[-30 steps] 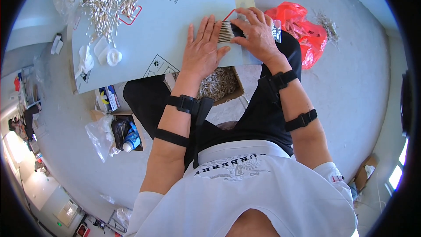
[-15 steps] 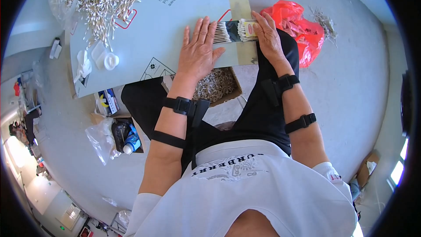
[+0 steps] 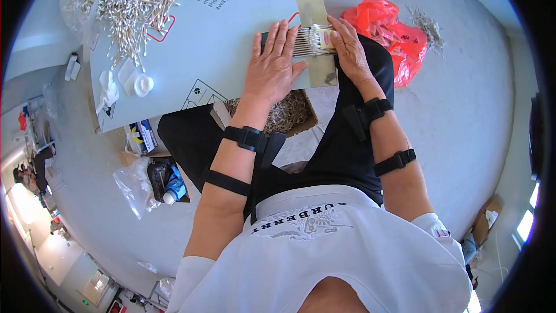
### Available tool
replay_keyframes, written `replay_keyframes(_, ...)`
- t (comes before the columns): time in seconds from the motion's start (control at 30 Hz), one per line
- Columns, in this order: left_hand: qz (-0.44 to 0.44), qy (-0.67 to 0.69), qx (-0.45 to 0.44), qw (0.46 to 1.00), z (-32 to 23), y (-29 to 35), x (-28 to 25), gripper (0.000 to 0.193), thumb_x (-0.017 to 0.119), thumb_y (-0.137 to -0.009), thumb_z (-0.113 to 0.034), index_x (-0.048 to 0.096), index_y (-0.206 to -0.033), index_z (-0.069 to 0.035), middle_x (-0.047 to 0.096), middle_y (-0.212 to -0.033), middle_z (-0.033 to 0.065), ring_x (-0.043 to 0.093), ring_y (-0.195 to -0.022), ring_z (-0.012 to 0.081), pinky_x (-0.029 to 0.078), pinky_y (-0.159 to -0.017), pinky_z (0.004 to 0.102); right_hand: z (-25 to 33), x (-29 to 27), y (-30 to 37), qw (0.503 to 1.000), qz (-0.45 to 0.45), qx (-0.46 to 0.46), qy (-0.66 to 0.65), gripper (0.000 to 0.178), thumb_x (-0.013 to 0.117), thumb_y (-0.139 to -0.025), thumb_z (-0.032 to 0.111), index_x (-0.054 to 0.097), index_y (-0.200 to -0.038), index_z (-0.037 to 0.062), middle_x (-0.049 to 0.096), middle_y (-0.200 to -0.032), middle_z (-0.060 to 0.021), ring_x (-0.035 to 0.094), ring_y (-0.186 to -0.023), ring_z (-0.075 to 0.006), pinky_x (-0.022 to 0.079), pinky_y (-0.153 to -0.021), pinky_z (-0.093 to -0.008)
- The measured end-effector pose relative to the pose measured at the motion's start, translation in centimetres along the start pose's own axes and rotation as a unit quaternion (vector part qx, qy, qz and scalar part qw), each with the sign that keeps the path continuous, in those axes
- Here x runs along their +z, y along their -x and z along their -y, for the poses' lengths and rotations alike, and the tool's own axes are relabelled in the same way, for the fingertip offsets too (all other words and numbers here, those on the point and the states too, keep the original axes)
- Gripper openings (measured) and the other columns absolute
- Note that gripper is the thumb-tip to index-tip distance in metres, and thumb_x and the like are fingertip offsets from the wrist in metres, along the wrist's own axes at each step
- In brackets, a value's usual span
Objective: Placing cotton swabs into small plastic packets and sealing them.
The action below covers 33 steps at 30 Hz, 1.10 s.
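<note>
Head view: looks straight down on a pale table (image 3: pixel 214 52), the work lying close to its right edge.
Left hand (image 3: pixel 271 72): palm down, fingers long and slightly parted, thumb out to the side; the fingers lie over the left end of the row and do not curl round it.
Right hand (image 3: pixel 350 55): fingers straight and close together, laid against the other end, at the table's right edge.
Swabs (image 3: pixel 304 42): a flat row between the hands, just in from the near right corner, sticks running left to right.
Card (image 3: pixel 325 37): small and yellow, among white tips, touching the right fingers.
Weight: probably very light; a careless nudge could scatter the row.
Feel: sticks look thin and stiff, likely to roll or snap; the tips look soft and easily crushed. The smooth tabletop may let them slide.
Best hold: likely flat fingers across the sticks, with a light brace at each end, sparing the tips.
Pile (image 3: pixel 139 0): many loose ones, far side, by the left edge.
</note>
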<state>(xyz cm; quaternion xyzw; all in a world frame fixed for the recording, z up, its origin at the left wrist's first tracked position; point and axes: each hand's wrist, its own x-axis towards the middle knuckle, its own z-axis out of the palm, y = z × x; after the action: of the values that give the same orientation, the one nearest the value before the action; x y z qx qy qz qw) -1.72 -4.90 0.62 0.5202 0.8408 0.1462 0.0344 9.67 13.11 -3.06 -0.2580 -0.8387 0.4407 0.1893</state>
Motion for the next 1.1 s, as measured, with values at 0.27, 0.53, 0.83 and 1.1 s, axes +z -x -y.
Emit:
replay_keyframes(0.27, 0.006, 0.025, 0.0, 1.0, -1.0, -0.8, 0.4, 0.073, 0.055, -0.092, -0.041, 0.025, -0.15, -0.011, 0.02, -0.158, 0.0087, 0.018, -0.146, 0.0237, 0.012, -0.118, 0.0486, -0.2, 0.1, -0.1, 1.0, -0.014, -0.02, 0.013, 0.041, 0.044, -0.101, 0.035, 0.051, -0.135, 0.0135, 0.043, -0.138, -0.0243, 0.046, -0.127, -0.038, 0.04, -0.102, -0.0371)
replay_keyframes(0.53, -0.007, 0.039, 0.008, 0.999, -1.8, -1.5, 1.3, 0.07, 0.055, -0.093, -0.039, 0.028, -0.147, -0.003, 0.023, -0.156, 0.0154, 0.02, -0.145, 0.0276, 0.015, -0.118, 0.047, -0.2, 0.1, 0.0, 0.999, -0.024, -0.031, 0.022, 0.042, 0.048, -0.1, 0.032, 0.05, -0.136, 0.0112, 0.047, -0.136, -0.0232, 0.048, -0.125, -0.0352, 0.04, -0.102, -0.0362)
replay_keyframes(0.83, -0.241, 0.402, -0.116, 0.875, -3.2, -3.9, 2.3, 0.054, 0.037, -0.104, -0.033, 0.035, -0.143, 0.004, 0.037, -0.148, 0.0188, 0.035, -0.137, 0.0282, 0.026, -0.113, 0.0372, 0.6, 2.6, -0.3, 0.757, -0.186, 0.206, -0.591, 0.03, 0.068, -0.091, 0.021, 0.063, -0.112, 0.0016, 0.066, -0.099, -0.002, 0.061, -0.087, -0.0105, 0.049, -0.078, -0.0265)
replay_keyframes(1.1, -0.266, 0.453, -0.159, 0.836, -5.2, -4.5, 2.7, 0.056, 0.032, -0.105, -0.036, 0.037, -0.141, 0.006, 0.041, -0.144, 0.0205, 0.039, -0.134, 0.028, 0.029, -0.111, 0.038, 2.0, 3.1, -0.1, 0.802, -0.215, 0.228, -0.508, 0.019, 0.069, -0.089, 0.017, 0.066, -0.101, 0.0023, 0.064, -0.086, 0.0005, 0.057, -0.075, -0.0064, 0.049, -0.069, -0.0239)
